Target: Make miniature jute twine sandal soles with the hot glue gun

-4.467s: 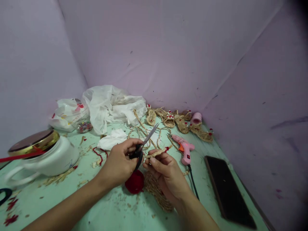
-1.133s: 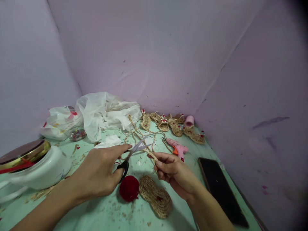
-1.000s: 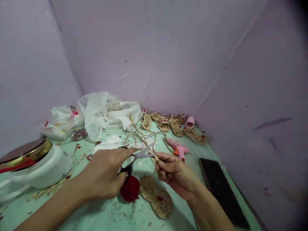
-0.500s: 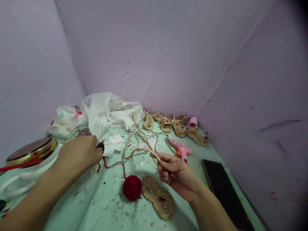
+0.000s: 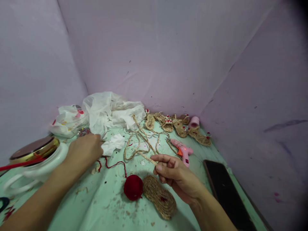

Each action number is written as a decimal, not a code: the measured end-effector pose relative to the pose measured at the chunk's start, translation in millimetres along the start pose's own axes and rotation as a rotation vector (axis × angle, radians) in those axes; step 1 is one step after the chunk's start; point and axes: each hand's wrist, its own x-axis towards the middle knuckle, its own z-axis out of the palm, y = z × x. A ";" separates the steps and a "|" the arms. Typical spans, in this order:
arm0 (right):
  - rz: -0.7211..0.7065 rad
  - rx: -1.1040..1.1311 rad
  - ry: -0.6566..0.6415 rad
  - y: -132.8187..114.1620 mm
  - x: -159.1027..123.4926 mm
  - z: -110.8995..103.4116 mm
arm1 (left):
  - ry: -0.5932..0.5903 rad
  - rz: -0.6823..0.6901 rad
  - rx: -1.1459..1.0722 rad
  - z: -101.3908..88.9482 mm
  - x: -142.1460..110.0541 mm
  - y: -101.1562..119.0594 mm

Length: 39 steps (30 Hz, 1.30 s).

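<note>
My right hand pinches the cut end of a braided jute rope, which trails back in loops over the green table. Just below that hand lie a coiled jute sole and a red yarn ball whose red strand runs left. My left hand is off to the left with its fingers curled down on the table, beside a crumpled white tissue. Whatever is under its fingers is hidden.
A pink glue gun with a lit lamp lies right of the rope, and a black phone lies beyond it. Several jute sandals and a pink roll line the back wall. Plastic bags and a gold-lidded white pot stand left.
My left hand, which was cutting the rope with scissors, swung away left to the tissue; the scissors no longer show. My right hand keeps the rope end and has hardly moved.
</note>
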 end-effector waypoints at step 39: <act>-0.096 0.258 0.192 13.5 11.3 6.9 | -0.275 0.280 -0.497 48.8 -20.9 86.8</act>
